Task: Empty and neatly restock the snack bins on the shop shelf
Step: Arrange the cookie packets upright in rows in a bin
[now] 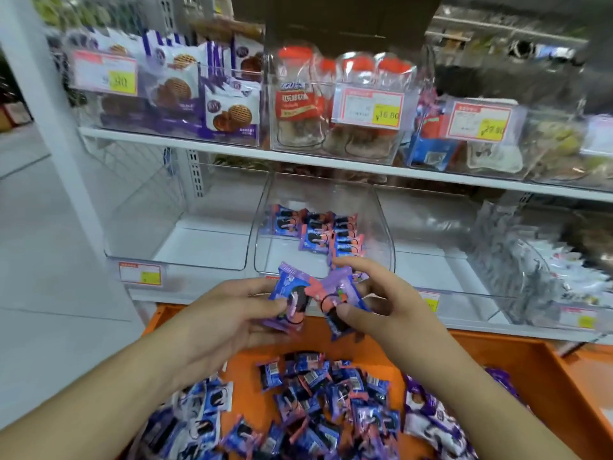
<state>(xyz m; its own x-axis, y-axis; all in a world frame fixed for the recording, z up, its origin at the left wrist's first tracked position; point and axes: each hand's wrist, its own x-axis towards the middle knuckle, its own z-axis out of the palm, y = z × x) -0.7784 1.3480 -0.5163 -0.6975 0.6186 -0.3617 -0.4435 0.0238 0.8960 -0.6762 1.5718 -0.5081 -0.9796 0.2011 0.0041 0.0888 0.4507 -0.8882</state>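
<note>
My left hand (232,313) grips a blue-and-pink snack packet (288,293), thumb on top. My right hand (381,303) pinches a second such packet (335,303) right beside it. Both are held just in front of a clear middle bin (265,227) on the lower shelf. Several like packets (315,230) lie in rows at that bin's back and right. Below my hands an orange crate (517,363) holds a loose heap of the same packets (315,403).
A clear bin (139,227) to the left and another (431,227) to the right of the middle one hold nothing. The upper shelf (205,146) carries bins of waffle biscuits (185,91) and red-labelled cakes (298,104). Silver packets (530,260) fill a bin far right.
</note>
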